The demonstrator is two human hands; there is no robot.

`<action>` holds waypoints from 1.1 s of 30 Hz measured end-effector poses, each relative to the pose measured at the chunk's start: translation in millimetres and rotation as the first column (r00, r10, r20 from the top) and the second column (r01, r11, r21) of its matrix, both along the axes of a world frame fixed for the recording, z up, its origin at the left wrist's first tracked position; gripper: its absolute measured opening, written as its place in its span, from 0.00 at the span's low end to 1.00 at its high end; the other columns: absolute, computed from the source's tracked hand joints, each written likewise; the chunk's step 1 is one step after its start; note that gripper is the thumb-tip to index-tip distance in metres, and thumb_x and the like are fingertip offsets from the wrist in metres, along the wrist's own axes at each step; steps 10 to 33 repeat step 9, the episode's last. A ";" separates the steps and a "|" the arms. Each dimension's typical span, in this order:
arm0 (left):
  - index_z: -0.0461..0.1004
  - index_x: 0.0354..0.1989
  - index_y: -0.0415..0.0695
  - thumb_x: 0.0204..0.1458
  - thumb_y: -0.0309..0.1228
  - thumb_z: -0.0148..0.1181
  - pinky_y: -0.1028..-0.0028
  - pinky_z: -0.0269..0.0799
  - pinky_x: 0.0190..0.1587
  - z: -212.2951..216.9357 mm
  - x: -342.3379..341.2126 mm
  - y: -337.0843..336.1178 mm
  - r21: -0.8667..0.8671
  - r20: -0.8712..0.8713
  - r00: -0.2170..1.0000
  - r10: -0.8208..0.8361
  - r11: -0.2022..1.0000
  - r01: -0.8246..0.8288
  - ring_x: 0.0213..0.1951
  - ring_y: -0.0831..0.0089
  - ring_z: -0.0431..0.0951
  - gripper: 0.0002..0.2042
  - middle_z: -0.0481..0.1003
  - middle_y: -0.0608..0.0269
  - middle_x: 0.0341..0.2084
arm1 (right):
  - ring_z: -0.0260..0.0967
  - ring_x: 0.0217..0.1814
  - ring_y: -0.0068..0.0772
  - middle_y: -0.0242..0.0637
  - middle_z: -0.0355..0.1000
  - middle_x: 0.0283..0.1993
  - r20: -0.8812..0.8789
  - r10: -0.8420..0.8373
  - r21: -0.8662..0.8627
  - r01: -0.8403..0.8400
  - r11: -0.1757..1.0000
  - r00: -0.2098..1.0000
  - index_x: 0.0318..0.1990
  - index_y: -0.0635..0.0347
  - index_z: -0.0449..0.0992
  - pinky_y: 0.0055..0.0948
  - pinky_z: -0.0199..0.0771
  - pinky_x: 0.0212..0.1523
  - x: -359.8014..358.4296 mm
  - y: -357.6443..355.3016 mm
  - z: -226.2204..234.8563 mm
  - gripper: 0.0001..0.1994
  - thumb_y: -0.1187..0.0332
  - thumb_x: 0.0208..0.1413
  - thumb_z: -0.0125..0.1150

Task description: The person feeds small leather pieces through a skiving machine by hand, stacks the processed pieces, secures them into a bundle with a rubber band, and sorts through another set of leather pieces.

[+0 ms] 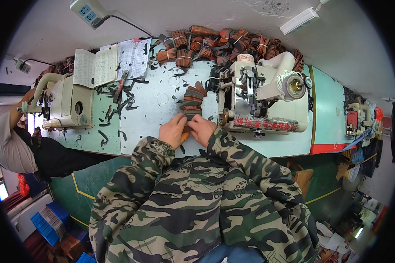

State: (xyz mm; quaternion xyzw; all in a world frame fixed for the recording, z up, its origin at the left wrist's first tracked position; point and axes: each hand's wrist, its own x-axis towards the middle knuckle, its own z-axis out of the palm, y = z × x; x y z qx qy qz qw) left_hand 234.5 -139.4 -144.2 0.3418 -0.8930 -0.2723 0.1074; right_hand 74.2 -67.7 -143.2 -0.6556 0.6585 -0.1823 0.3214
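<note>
A row of flat brown and grey pieces, leather-like (192, 101), stands fanned in a curved stack on the pale worktable (149, 118). My left hand (173, 131) is closed at the near end of this stack, its fingertips on the pieces. Something orange shows at the left thumb, too small to name. From the other side my right hand (202, 129) pinches the same end, close against the left. The fingers partly hide the nearest pieces.
Just right of the stack stands a sewing-type machine (263, 92). Tied bundles (184, 57) of similar pieces are heaped along the back. Left are an open notebook (96, 68), dark scraps (128, 103) and another machine (68, 105). A co-worker's arm (15, 136) is at far left.
</note>
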 end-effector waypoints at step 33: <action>0.66 0.43 0.38 0.52 0.27 0.54 0.76 0.72 0.16 76.9 -28.0 -24.5 0.961 -0.266 0.945 0.192 0.128 0.245 0.19 0.66 0.78 0.11 0.75 0.56 0.24 | 0.73 0.39 0.33 0.41 0.67 0.47 0.364 -0.116 -0.122 0.171 0.978 0.924 0.55 0.55 0.68 0.34 0.73 0.37 -32.0 1.6 94.2 0.22 0.75 0.50 0.58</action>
